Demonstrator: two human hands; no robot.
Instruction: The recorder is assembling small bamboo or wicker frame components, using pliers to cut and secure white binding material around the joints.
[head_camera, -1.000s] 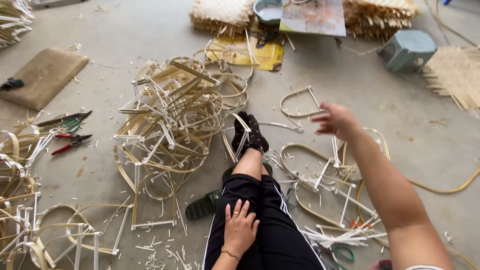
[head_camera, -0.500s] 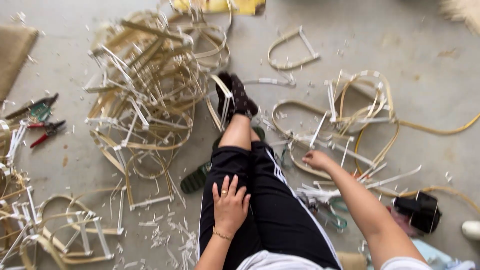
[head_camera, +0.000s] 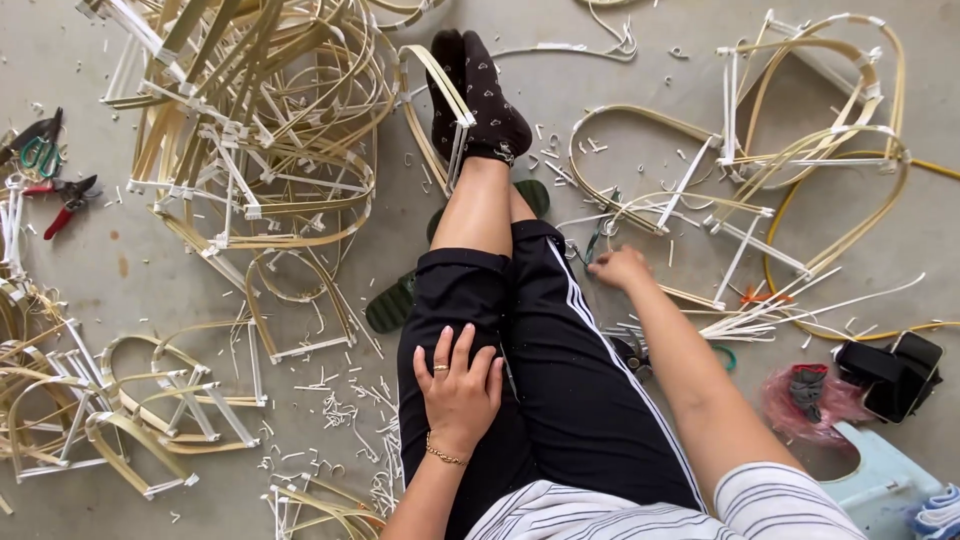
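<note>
Now the right hand (head_camera: 620, 268) is lower and closer to the leg than half a second ago. It is curled on the floor, its fingers closed around a thin green-handled tool (head_camera: 600, 238) just beside the black trousers (head_camera: 560, 370). The left hand (head_camera: 460, 385) has stayed flat and open on the thigh. Bent cane loops (head_camera: 800, 130) lie to the right, thin, pale and curved, tied with white strips. A big pile of cane frames (head_camera: 250, 130) sits on the left. Small white bits cover the grey floor (head_camera: 130, 270). Red clippers (head_camera: 68, 200) lie far left.
</note>
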